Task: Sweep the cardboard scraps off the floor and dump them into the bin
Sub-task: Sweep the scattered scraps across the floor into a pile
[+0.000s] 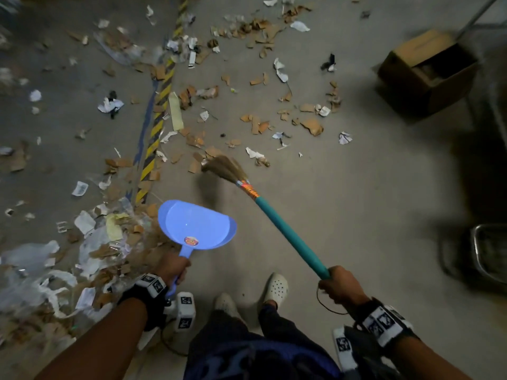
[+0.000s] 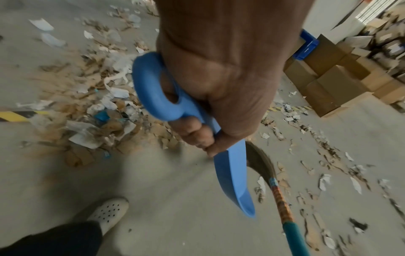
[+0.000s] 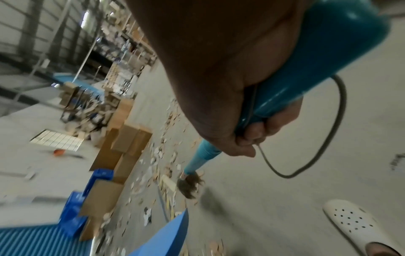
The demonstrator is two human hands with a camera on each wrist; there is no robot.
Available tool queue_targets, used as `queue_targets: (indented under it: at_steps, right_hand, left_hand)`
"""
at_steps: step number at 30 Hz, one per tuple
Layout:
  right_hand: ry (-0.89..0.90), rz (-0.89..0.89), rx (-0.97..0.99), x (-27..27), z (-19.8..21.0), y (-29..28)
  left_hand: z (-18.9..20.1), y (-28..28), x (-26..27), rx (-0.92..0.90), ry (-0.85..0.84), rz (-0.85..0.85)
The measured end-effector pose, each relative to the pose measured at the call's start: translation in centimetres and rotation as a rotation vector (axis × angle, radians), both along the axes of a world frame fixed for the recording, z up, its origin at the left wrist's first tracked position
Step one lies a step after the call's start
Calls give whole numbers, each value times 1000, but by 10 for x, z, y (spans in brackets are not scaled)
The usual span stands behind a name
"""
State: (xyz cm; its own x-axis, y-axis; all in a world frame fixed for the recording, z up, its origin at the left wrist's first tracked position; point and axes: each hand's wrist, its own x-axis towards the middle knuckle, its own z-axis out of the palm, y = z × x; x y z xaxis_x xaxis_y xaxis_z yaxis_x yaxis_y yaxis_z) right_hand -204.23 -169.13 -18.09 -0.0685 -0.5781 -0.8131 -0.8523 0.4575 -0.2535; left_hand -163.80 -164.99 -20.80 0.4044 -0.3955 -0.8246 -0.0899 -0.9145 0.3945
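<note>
Left wrist view alone shows left hand (image 2: 219, 83) clenched through dustpan (image 1: 196, 224) handle loop. Right hand (image 1: 341, 283) grasps broom (image 1: 263, 204); its long axis runs from that hand away and leftward, bristles among cardboard scraps (image 1: 197, 160) beyond the dustpan. Open cardboard box (image 1: 426, 72) stands well right of the broom head, scraps between

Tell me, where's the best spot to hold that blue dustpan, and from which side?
Probably by its narrow handle, from the end nearest the body, much as the left hand grips it now. The dustpan widens into a broad, shallow scoop too wide to wrap fingers round, and the handle sticks out straight behind it, ending in a loop that shows in the left wrist view.
</note>
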Motion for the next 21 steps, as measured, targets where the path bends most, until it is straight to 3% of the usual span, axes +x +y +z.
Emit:
queue_targets:
  at_steps: [7,14,17,21]
  right_hand:
    - [-38,-487,-107,-41,24,-48]
    - [-100,-864,-210,-54,20,-212]
    - [-71,-848,-168,-32,17,-288]
    - [-15,-626,39,25,-26,-341]
  left_hand:
    - [-12,-69,-2,-108,47,34]
    - [-37,-141,50,-73,88,26]
    - [-50,-167,76,-49,75,26]
    - [-70,-193,109,-25,93,63]
